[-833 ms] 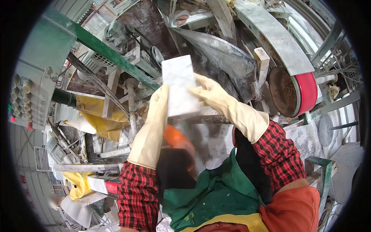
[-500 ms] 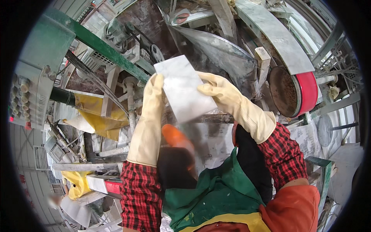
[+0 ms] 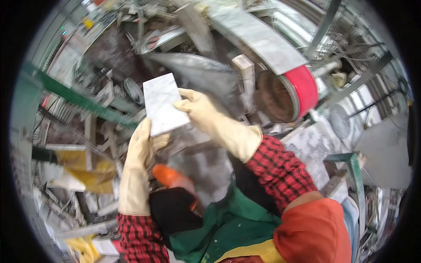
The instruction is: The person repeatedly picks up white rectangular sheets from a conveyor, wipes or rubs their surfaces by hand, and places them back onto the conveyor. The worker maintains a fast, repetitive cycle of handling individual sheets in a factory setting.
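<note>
A white marble tile (image 3: 164, 103) with faint grey veins is held up in front of me, tilted. My right hand (image 3: 199, 109), in a cream rubber glove, pinches its right edge, thumb on the face and fingers behind. My left hand (image 3: 141, 142), gloved alike, grips the tile at its lower left corner, with some fingers partly hidden beneath it. Both forearms wear red-and-black checked sleeves.
A conveyor with a red belt end (image 3: 303, 90) carries a long marble slab (image 3: 258, 39) at the upper right. A wooden post (image 3: 245, 72) stands beside it. A green metal beam (image 3: 83, 96) crosses at left, above a yellow sheet (image 3: 87, 168). An orange boot (image 3: 171, 176) shows below.
My view has swung, so the surroundings sit further left. My left hand has slid from the tile's upper left edge down to its lower left corner; my right hand keeps hold.
</note>
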A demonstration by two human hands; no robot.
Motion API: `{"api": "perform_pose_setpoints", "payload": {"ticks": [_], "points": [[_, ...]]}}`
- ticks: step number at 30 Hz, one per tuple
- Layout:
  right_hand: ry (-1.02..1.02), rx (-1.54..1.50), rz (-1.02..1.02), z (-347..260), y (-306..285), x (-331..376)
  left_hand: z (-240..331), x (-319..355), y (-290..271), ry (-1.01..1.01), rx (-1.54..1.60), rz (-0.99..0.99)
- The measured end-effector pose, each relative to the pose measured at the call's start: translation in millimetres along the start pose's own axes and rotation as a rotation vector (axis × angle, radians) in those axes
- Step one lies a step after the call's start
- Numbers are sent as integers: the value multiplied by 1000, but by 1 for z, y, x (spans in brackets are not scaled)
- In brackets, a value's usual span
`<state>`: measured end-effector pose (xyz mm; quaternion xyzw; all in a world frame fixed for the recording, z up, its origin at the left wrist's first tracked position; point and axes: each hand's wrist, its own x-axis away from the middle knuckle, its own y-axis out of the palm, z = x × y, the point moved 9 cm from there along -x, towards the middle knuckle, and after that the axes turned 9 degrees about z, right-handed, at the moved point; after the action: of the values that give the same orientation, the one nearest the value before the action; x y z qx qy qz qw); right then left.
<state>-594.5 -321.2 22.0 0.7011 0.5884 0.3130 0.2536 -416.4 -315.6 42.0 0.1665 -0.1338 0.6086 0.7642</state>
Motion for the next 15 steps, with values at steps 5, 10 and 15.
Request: {"api": "perform_pose_setpoints", "payload": {"ticks": [5, 10, 15], "points": [[-446, 134, 413, -85, -84, -5, -25, 12, 42, -36, -362, -299], [-703, 228, 688, -181, -181, 60, -18, 3, 9, 13, -436, -150], [-729, 536, 1110, -249, -340, 121, -16, 4, 14, 46, -426, -155]]}}
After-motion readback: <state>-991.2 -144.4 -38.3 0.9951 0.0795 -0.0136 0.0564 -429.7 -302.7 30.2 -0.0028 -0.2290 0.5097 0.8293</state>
